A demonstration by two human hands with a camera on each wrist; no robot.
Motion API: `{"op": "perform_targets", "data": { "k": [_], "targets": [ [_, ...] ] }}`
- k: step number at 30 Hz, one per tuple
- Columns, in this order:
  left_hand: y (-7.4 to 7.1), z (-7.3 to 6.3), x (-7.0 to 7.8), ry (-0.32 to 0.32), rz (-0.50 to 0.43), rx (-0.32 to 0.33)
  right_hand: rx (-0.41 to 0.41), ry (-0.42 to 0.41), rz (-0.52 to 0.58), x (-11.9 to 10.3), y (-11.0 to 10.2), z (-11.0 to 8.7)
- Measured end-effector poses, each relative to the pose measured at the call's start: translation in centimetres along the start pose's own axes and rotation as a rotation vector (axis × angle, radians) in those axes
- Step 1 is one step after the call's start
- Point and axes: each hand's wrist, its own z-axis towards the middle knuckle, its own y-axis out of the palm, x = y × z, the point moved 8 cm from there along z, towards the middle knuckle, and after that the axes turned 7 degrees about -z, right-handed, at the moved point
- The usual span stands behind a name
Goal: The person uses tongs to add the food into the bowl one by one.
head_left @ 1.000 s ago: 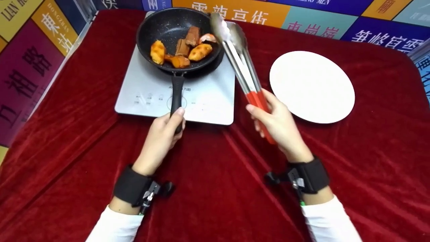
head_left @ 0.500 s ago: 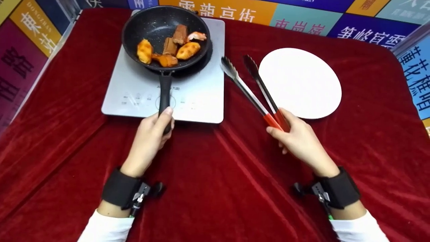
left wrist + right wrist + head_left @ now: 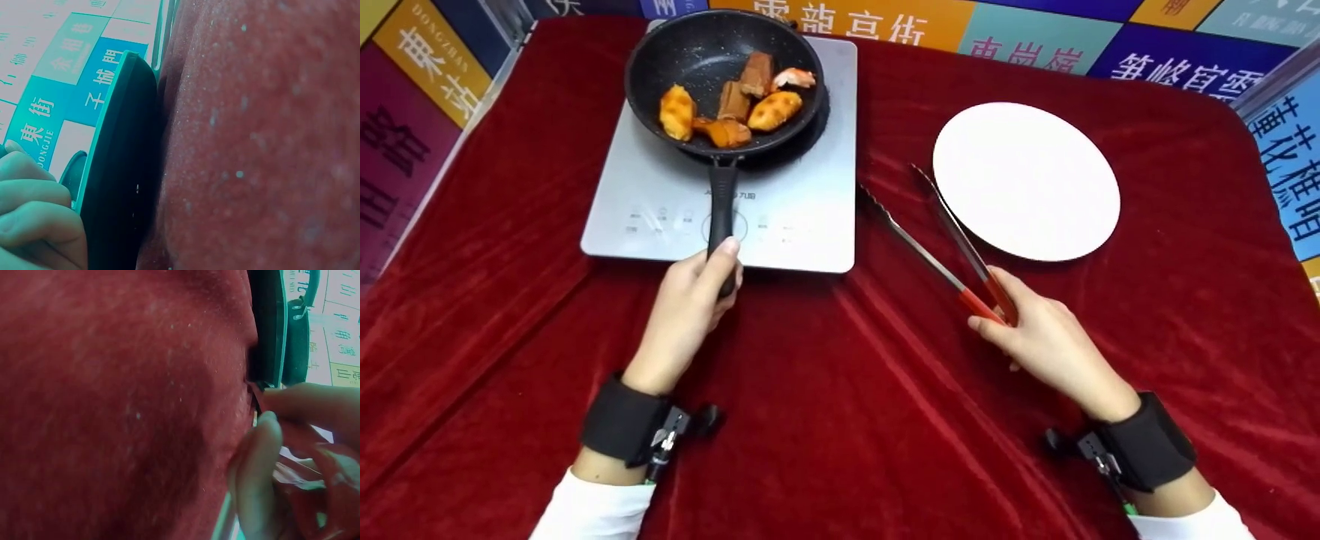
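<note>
My left hand (image 3: 686,307) grips the black handle (image 3: 723,195) of a frying pan (image 3: 690,60), thumb on top. The pan stands on a silver induction cooker (image 3: 802,202). Inside it lie orange-yellow browned food pieces (image 3: 774,111), brown blocks (image 3: 756,73) and a small pinkish-white piece (image 3: 795,78). To the right, my right hand (image 3: 1054,337) holds metal tongs (image 3: 924,255) by their red grips, low over the cloth. The tongs' arms are spread with nothing between them, pointing between cooker and plate. In the left wrist view, curled fingers (image 3: 36,197) show beside the cooker's dark side (image 3: 121,169).
A white plate (image 3: 1027,180) lies right of the cooker, close to the tongs' right arm. Dark red velvet cloth (image 3: 840,390) with folds covers the table. Printed panels (image 3: 870,22) with large characters stand along the back and sides.
My right hand has brought the tongs from beside the pan's right rim back, down and right, and their arms have spread. My left hand keeps its grip; the whole view has shifted slightly.
</note>
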Motion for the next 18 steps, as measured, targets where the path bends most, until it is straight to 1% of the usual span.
{"op": "perform_targets", "data": {
  "k": [3,6,9,13,15,16,18],
  "targets": [
    [-0.1,0.0,-0.1,0.005,0.010,0.005,0.042,-0.064,-0.136,-0.2,-0.1,-0.2],
    [-0.3,0.1,-0.1,0.008,0.025,0.008,0.072,-0.097,-0.270,-0.1,0.1,-0.3],
    [-0.5,0.2,-0.4,0.007,0.034,0.005,0.034,-0.057,-0.307,0.5,0.8,-0.5],
    [-1.0,0.5,-1.4,-0.010,0.040,0.006,-0.009,-0.021,-0.326,0.9,1.5,-0.5],
    [-1.5,0.6,-2.0,-0.012,0.086,0.029,-0.033,-0.014,-0.332,0.9,1.6,-0.4],
    [-1.9,0.7,-2.2,-0.003,0.140,0.056,-0.051,-0.010,-0.334,0.9,1.6,-0.3],
    [-2.6,0.9,-2.1,0.030,0.287,0.122,-0.077,-0.011,-0.332,0.8,1.4,-0.2]
  ]
}}
